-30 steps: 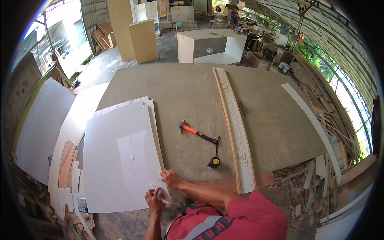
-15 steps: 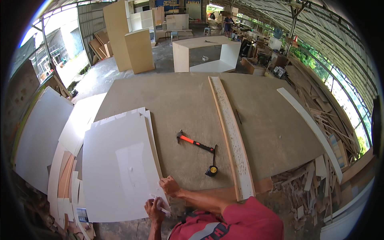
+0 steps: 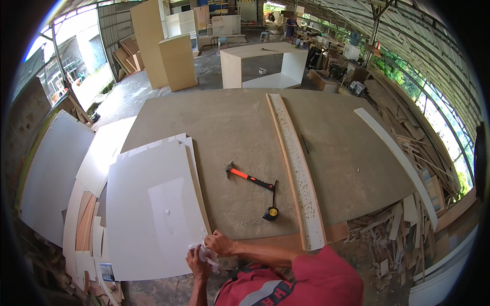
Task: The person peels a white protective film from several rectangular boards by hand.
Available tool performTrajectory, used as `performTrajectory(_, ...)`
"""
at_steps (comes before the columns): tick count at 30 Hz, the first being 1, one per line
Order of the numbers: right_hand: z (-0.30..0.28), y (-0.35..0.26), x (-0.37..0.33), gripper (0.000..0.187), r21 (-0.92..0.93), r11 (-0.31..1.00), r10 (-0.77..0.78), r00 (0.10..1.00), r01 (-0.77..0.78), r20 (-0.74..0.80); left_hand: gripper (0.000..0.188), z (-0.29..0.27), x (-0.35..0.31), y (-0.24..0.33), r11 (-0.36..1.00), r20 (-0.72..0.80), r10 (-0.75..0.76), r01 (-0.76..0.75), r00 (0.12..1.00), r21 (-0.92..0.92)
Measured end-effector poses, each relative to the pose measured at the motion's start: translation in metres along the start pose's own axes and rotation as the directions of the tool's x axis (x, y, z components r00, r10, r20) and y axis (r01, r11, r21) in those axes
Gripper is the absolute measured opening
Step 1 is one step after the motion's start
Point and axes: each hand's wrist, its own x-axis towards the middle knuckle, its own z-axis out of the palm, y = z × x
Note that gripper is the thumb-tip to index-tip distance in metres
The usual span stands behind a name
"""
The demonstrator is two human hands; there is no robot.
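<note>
My left hand [image 3: 196,263] and my right hand [image 3: 219,243] meet at the near right corner of a white laminate panel [image 3: 148,214] lying on the big grey worktable [image 3: 229,127]. Both pinch a thin, crumpled clear film [image 3: 208,255] lifted off the panel's corner. A paler strip runs up the panel's middle. More white sheets lie stacked under the panel. A hammer with an orange handle [image 3: 248,177] and a yellow and black tape measure [image 3: 271,212] lie to the right of my hands.
A long narrow white strip [image 3: 298,168] runs up the table, and a curved white strip [image 3: 398,158] lies at the right edge. White boards [image 3: 51,173] lean at the left. Wood offcuts [image 3: 393,229] pile up on the right. Cabinet carcasses [image 3: 260,64] stand beyond.
My hands have stayed at the panel's near corner, working the film between the fingers. My head has dropped closer and tilted, so the table sits lower in view.
</note>
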Motion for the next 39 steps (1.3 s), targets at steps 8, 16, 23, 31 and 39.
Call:
performTrajectory(8, -0.009, -0.006, -0.014, 0.014, 0.492, 0.846, 0.234, 0.972, -0.205, 0.003, 0.028, 0.019, 0.000, -0.011, 0.981, 0.000, 0.134, -0.133, 0.991, -0.142)
performTrajectory(16, -0.027, 0.012, -0.010, 0.014, 0.418, 0.870, 0.349, 0.926, -0.264, -0.142, 0.020, -0.013, -0.009, -0.023, 0.995, -0.020, 0.051, -0.052, 0.999, -0.090)
performTrajectory(23, -0.056, 0.039, -0.015, 0.018, 0.345, 0.866, 0.414, 0.906, -0.361, -0.092, 0.036, -0.089, -0.124, -0.149, 0.878, -0.546, -0.452, 0.459, 0.705, -0.133)
performTrajectory(31, -0.034, 0.018, 0.037, 0.074, -0.200, 0.966, 0.178, 0.983, -0.166, 0.047, 0.067, -0.106, -0.462, -0.175, -0.131, -0.131, -0.979, 0.977, -0.154, -0.170)
performTrajectory(39, -0.005, 0.021, -0.023, 0.090, -0.284, 0.956, 0.018, 0.956, 0.070, 0.293, 0.032, -0.038, -0.567, 0.002, -0.441, 0.321, -0.883, 0.843, -0.344, -0.308)
